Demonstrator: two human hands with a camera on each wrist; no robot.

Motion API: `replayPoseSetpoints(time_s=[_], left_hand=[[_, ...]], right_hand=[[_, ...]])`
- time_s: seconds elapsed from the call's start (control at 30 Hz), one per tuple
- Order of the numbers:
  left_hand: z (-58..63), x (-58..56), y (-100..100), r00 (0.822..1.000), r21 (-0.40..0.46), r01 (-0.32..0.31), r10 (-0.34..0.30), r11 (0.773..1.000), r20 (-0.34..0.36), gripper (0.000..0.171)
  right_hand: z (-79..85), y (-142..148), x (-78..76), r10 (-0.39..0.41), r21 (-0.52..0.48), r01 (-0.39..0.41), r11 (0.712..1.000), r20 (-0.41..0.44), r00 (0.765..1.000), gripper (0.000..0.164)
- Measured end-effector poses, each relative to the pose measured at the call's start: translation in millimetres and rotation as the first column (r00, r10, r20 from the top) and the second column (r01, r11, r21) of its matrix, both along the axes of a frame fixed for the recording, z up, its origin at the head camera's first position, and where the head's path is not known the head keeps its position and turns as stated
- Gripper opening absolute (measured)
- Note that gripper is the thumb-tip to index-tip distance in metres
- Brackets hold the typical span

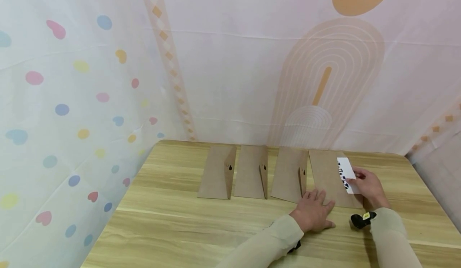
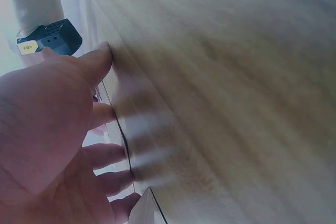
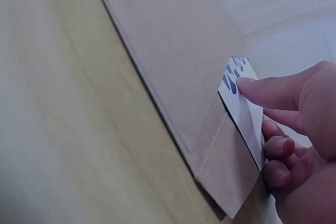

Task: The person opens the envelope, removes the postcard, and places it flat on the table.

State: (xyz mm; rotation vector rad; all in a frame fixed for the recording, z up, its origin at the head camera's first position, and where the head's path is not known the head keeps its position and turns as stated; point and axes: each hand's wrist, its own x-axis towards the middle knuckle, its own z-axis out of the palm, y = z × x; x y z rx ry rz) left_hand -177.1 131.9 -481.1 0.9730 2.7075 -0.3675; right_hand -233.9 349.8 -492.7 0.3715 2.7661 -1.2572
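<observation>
A flat brown kraft-paper piece (image 1: 325,176) lies at the right end of a row. At its right edge, my right hand (image 1: 369,186) pinches a white card-like piece (image 1: 346,168) with dark blue print, thumb on the printed face. In the right wrist view the white piece (image 3: 244,103) lies against the brown paper's (image 3: 173,61) slanted end; whether the two are joined I cannot tell. My left hand (image 1: 312,212) rests with fingers spread at the brown paper's near left corner. In the left wrist view the left hand's (image 2: 63,129) fingertips touch down along an edge.
Three similar brown pieces (image 1: 215,172), (image 1: 249,172), (image 1: 286,174) stand in a row to the left, each with a raised flap bearing a small black mark. They sit near the back of the wooden table (image 1: 162,228). A patterned curtain (image 1: 230,80) hangs behind.
</observation>
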Motion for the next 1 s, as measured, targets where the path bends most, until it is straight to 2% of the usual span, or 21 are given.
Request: replayPoseSetpoints(time_s=[0.43,1.0], left_hand=[[-0.8,0.2,-0.2,1.0,0.004,0.007,-0.007,1.0,-0.006,0.064],[-2.3,-0.9,-0.4,1.0,0.008,0.007,-0.007,1.0,-0.001,0.064]], right_hand=[[-2.0,1.0,-1.7,0.003,0.0,-0.003,1.0,-0.025,1.0,0.06],[-2.2,4.0,-0.9,0.001,-0.047,-0.003,0.999,-0.032,0.999,0.059]])
